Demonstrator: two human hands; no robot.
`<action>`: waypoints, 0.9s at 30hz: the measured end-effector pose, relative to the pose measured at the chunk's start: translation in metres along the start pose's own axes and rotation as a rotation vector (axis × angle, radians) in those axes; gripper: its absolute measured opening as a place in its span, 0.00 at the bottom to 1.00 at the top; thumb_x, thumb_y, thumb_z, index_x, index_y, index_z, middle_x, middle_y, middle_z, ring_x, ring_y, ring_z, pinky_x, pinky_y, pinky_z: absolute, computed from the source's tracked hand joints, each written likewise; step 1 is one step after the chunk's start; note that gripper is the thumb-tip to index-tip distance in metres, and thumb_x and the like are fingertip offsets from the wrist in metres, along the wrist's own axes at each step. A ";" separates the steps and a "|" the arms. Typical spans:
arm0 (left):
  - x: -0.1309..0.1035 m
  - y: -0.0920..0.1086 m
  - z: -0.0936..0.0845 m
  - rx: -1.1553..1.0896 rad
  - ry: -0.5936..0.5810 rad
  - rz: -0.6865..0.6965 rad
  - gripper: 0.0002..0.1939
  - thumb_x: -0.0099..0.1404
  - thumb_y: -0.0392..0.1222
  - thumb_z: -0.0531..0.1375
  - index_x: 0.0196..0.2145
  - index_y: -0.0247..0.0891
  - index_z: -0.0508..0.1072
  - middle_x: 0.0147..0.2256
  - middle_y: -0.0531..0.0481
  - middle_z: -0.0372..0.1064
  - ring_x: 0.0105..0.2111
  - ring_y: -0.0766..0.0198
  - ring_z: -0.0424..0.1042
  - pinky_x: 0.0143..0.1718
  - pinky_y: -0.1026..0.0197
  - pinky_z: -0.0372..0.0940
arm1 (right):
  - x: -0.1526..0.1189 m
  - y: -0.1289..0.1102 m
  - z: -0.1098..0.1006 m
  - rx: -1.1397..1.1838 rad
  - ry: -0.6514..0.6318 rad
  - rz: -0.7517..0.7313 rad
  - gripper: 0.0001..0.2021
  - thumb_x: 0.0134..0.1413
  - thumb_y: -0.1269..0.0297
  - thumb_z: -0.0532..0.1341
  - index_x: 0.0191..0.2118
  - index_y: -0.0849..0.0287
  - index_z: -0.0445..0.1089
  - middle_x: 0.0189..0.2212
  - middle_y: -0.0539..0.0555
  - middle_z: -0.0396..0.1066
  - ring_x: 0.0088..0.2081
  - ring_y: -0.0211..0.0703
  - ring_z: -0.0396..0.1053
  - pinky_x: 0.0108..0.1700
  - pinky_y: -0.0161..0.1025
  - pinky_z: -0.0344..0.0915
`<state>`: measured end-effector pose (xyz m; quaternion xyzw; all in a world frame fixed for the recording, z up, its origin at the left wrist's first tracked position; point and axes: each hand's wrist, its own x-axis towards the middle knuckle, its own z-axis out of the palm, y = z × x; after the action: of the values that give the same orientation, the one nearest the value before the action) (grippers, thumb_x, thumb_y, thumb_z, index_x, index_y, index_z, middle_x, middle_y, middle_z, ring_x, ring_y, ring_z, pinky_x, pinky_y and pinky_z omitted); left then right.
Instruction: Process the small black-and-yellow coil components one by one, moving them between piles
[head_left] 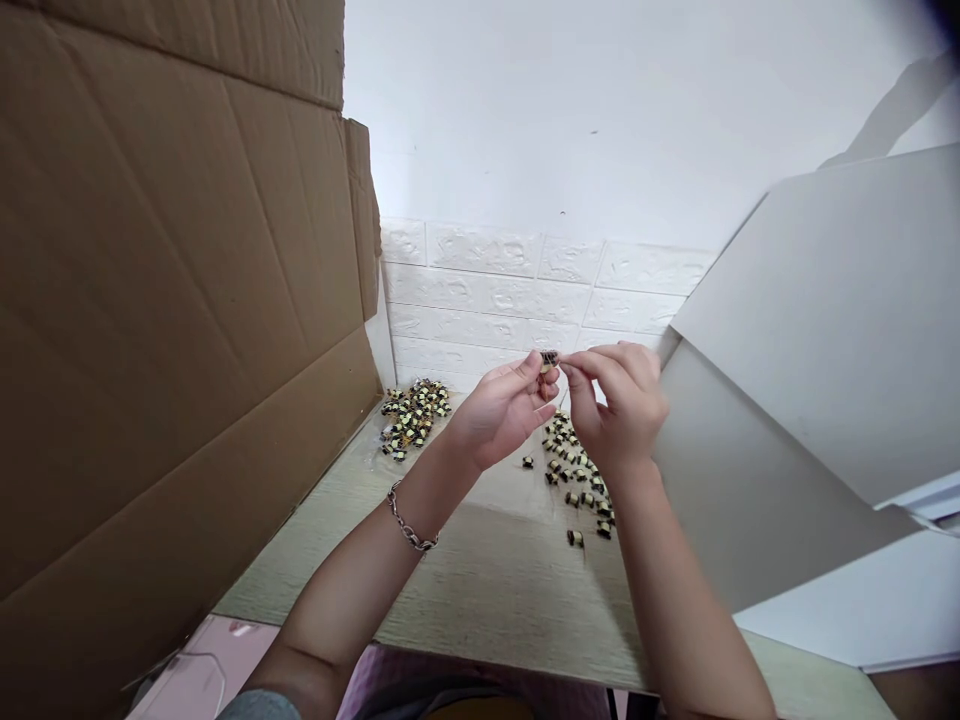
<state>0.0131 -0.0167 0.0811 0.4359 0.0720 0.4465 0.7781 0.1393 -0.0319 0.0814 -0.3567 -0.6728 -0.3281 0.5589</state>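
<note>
Raised above the table, my left hand pinches a small black and yellow coil part between thumb and fingers. Just right of it, my right hand is closed in a pinch at the part's right side; a thin wire seems to hang below these fingertips, too fine to make out clearly. Behind and below the hands lies a spread of similar coil parts on the table. A denser pile of them sits at the back left. One single part rests between the two groups.
A tall cardboard sheet walls off the left side of the pale wooden table. White panels stand on the right. At the back is a white wall with brick-pattern cladding.
</note>
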 end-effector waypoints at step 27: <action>0.017 -0.001 -0.033 -0.151 -0.058 -0.368 0.10 0.60 0.42 0.53 0.30 0.31 0.68 0.22 0.54 0.62 0.23 0.74 0.63 0.32 0.64 0.60 | 0.000 0.027 0.012 0.490 -0.340 0.226 0.04 0.49 0.71 0.55 0.27 0.58 0.66 0.24 0.49 0.64 0.30 0.36 0.62 0.34 0.35 0.59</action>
<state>0.0076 0.0158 0.0650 0.3684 0.0942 0.2882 0.8788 0.1556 -0.0074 0.0806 -0.3337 -0.7718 -0.0280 0.5405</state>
